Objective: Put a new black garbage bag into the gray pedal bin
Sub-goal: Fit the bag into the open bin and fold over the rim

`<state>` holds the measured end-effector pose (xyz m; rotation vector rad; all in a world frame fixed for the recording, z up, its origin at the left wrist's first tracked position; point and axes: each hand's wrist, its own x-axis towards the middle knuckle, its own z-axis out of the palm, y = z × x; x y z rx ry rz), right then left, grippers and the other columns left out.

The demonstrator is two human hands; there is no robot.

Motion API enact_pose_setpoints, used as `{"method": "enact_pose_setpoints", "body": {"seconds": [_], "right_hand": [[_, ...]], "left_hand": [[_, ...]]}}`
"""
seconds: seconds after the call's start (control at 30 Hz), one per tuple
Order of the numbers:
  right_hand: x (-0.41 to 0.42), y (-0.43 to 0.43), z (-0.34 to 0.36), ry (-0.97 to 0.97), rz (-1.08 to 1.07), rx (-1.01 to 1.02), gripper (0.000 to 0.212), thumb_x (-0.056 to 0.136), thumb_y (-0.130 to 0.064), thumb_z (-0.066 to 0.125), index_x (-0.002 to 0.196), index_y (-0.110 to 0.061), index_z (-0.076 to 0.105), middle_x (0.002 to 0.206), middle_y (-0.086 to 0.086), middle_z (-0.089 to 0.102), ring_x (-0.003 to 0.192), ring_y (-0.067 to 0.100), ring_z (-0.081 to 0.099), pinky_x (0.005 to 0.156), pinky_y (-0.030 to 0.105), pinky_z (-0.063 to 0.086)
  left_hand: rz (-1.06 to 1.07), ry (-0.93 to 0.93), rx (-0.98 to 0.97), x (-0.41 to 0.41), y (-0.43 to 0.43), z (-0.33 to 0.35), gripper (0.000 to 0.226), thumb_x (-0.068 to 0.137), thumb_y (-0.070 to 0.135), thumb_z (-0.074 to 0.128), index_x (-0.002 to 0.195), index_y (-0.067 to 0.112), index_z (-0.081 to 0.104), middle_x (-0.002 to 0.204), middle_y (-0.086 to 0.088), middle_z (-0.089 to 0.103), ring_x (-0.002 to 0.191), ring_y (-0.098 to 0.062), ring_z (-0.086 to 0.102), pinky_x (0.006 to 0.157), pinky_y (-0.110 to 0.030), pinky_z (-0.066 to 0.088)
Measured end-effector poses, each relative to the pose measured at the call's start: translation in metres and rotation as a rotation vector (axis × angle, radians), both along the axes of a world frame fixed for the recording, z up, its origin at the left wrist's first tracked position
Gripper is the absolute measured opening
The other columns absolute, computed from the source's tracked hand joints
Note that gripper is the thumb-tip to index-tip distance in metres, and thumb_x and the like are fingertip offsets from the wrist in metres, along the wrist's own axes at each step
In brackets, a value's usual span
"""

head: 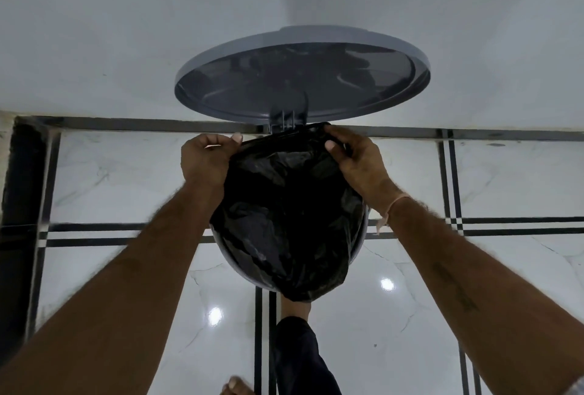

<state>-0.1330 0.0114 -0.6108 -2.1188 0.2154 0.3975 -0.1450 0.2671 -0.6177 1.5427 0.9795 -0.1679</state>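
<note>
Head view. White marble floor (pixel 126 173) with black inlaid lines and a plain pale wall (pixel 126 31) on the far side.

Gray pedal bin (pixel 361 236) stands against that wall. Only slivers of its rim show on the left and right; the rest is covered. Lid (pixel 300 78) is up and leans toward the wall. A foot (pixel 295 307) in a dark trouser leg sits at the near base of the bin, presumably on the pedal, which is hidden.

Black garbage bag (pixel 290 211) lies over the bin's mouth, with its near part sagging down over the front wall. Surface is glossy, crumpled and full of folds. The mouth is not yet spread all round the rim.

Left hand (pixel 207 157) pinches the bag's edge at the far left of the rim, fingers curled. Right hand (pixel 357 160) grips the edge at the far right, just beside the hinge, thumb on top. A pale thread (pixel 392 208) is round the right wrist.

Handling, judged: thin film, very light, limp and slippery, with no shape of its own. Likely to tear if dragged across the hinge. Best held at the mouth's edge, at two points opposite each other.
</note>
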Motion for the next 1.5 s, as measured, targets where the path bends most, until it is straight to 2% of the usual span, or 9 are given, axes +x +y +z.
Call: {"method": "enact_pose_setpoints", "body": {"seconds": [0.2, 0.33, 0.47, 0.7, 0.87, 1.0, 1.17, 1.27, 1.5], "right_hand": [[0.012, -0.006, -0.002, 0.042, 0.095, -0.214, 0.042, 0.102, -0.05, 0.056, 0.11, -0.017, 0.08, 0.108, 0.006, 0.08, 0.106, 0.028, 0.072, 0.099, 0.044, 0.055], [0.01, -0.018, 0.0, 0.08, 0.093, -0.269, 0.047, 0.101, -0.052, 0.056, 0.093, -0.012, 0.079, 0.094, 0.007, 0.079, 0.095, 0.027, 0.069, 0.09, 0.037, 0.053], [-0.001, -0.03, 0.003, 0.153, 0.002, -0.218, 0.038, 0.099, -0.047, 0.063, 0.098, -0.014, 0.082, 0.102, 0.004, 0.079, 0.102, 0.022, 0.07, 0.097, 0.036, 0.053], [-0.025, -0.039, -0.004, 0.217, -0.162, -0.076, 0.02, 0.093, -0.036, 0.074, 0.095, -0.018, 0.083, 0.099, 0.0, 0.079, 0.103, 0.02, 0.073, 0.103, 0.042, 0.055], [-0.05, -0.035, -0.004, 0.206, -0.273, -0.075, 0.024, 0.091, -0.032, 0.077, 0.105, -0.013, 0.082, 0.1, -0.002, 0.078, 0.103, 0.02, 0.073, 0.096, 0.034, 0.056], [-0.066, -0.027, -0.002, 0.226, -0.363, -0.024, 0.033, 0.084, -0.04, 0.078, 0.108, -0.018, 0.082, 0.102, -0.001, 0.081, 0.101, 0.018, 0.075, 0.099, 0.041, 0.059], [-0.088, -0.02, -0.008, 0.193, -0.423, -0.127, 0.045, 0.078, -0.052, 0.077, 0.11, -0.021, 0.081, 0.113, 0.002, 0.074, 0.109, 0.02, 0.07, 0.1, 0.041, 0.057], [-0.098, -0.018, -0.009, 0.136, -0.42, -0.186, 0.031, 0.089, -0.035, 0.077, 0.115, -0.018, 0.079, 0.119, 0.007, 0.066, 0.113, 0.021, 0.062, 0.098, 0.031, 0.048], [-0.101, -0.012, -0.003, 0.061, -0.562, -0.105, 0.018, 0.094, -0.022, 0.073, 0.112, -0.02, 0.069, 0.099, -0.001, 0.071, 0.095, 0.021, 0.068, 0.085, 0.033, 0.056]], "left_hand": [[-0.019, 0.099, 0.028, 0.006, 0.005, -0.018, 0.034, 0.07, 0.041, 0.093, 0.063, 0.019, 0.068, 0.076, -0.003, 0.076, 0.077, -0.024, 0.074, 0.087, -0.041, 0.063], [-0.027, 0.176, -0.018, -0.001, 0.008, -0.013, 0.032, 0.078, 0.032, 0.089, 0.062, 0.015, 0.066, 0.071, -0.002, 0.071, 0.069, -0.018, 0.067, 0.082, -0.032, 0.062], [-0.025, 0.243, -0.082, -0.01, 0.013, -0.006, 0.026, 0.083, 0.033, 0.085, 0.075, 0.013, 0.071, 0.078, -0.003, 0.071, 0.07, -0.017, 0.067, 0.06, -0.022, 0.052], [0.027, 0.223, -0.347, -0.032, 0.035, -0.01, 0.018, 0.091, 0.025, 0.076, 0.101, 0.01, 0.074, 0.092, -0.006, 0.074, 0.076, -0.016, 0.071, 0.074, -0.029, 0.061], [-0.023, 0.169, -0.495, -0.056, 0.049, -0.01, 0.012, 0.096, 0.019, 0.068, 0.107, 0.024, 0.069, 0.085, 0.005, 0.076, 0.071, -0.013, 0.068, 0.064, -0.032, 0.054], [-0.035, 0.136, -0.432, -0.071, 0.049, -0.007, 0.014, 0.096, 0.012, 0.068, 0.104, 0.024, 0.069, 0.081, 0.004, 0.076, 0.066, -0.013, 0.066, 0.067, -0.035, 0.051], [0.007, 0.192, -0.309, -0.077, 0.042, 0.002, 0.015, 0.091, 0.031, 0.076, 0.092, 0.017, 0.071, 0.087, 0.0, 0.071, 0.073, -0.014, 0.062, 0.054, -0.025, 0.049], [0.014, 0.278, -0.185, -0.077, 0.037, 0.008, 0.029, 0.088, 0.043, 0.077, 0.081, 0.016, 0.068, 0.068, 0.003, 0.066, 0.058, -0.013, 0.052, 0.049, -0.022, 0.04], [0.071, 0.21, -0.213, -0.082, 0.033, 0.012, 0.025, 0.093, 0.035, 0.074, 0.079, 0.017, 0.062, 0.076, 0.0, 0.062, 0.063, -0.015, 0.051, 0.052, -0.024, 0.039]]}}
